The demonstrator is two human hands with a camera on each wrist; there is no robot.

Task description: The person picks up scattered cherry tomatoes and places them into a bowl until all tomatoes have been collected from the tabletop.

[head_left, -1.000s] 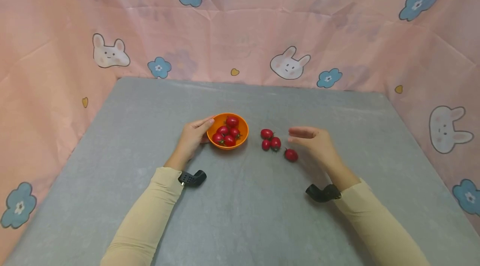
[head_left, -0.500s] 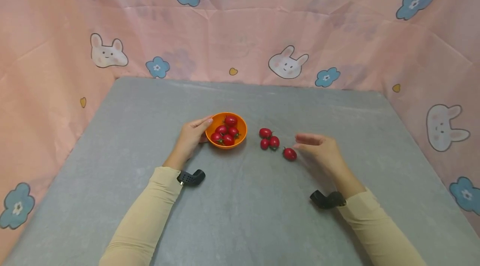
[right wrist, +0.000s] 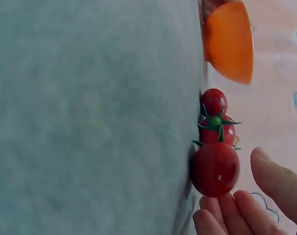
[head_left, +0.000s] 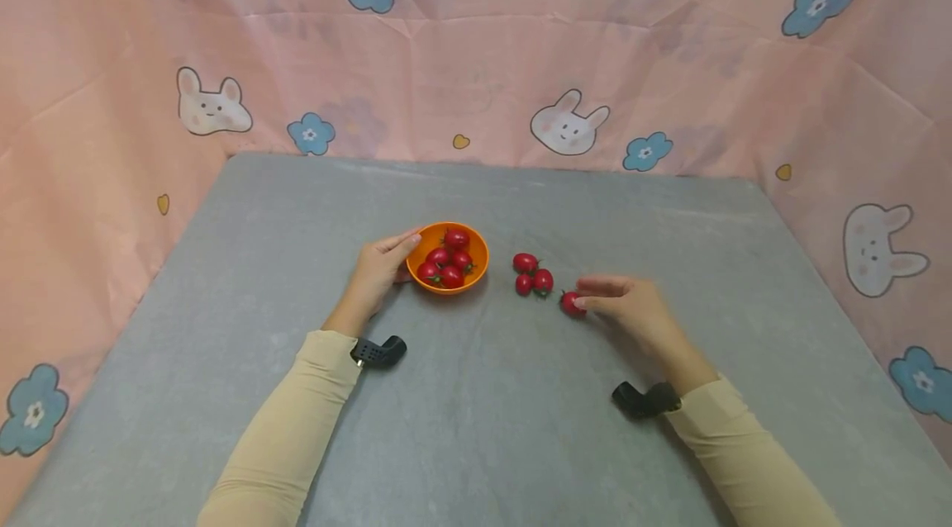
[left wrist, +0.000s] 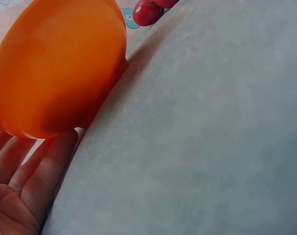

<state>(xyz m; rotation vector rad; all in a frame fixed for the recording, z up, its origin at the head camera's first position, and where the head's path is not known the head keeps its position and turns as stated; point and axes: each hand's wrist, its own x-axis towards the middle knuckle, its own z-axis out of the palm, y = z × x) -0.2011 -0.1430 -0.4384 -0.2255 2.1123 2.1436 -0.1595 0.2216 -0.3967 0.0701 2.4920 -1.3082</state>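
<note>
My left hand [head_left: 378, 269] holds an orange bowl [head_left: 426, 249] by its left side, thumb at the rim and fingers against the outer wall. Several red cherry tomatoes [head_left: 451, 276] with green stems lie in the bowl. My right hand [head_left: 632, 310] is at a single cherry tomato [head_left: 570, 303] on the table, its thumb overlapping the fruit in the head view. In the right wrist view that tomato [right wrist: 216, 169] sits in front of the fingertips [right wrist: 205, 221], with the thumb [right wrist: 275, 182] spread away from it.
Three more cherry tomatoes [head_left: 543, 281] lie grouped between the bowl and my right hand. The grey table [head_left: 476, 428] ends at a pink curtain [head_left: 476, 40] printed with rabbits and flowers. Black cameras [head_left: 645, 400] are strapped to both wrists.
My right hand drew back a little toward me, then came in left to the nearest tomato, its thumb now over it. The left hand keeps its hold on the bowl.
</note>
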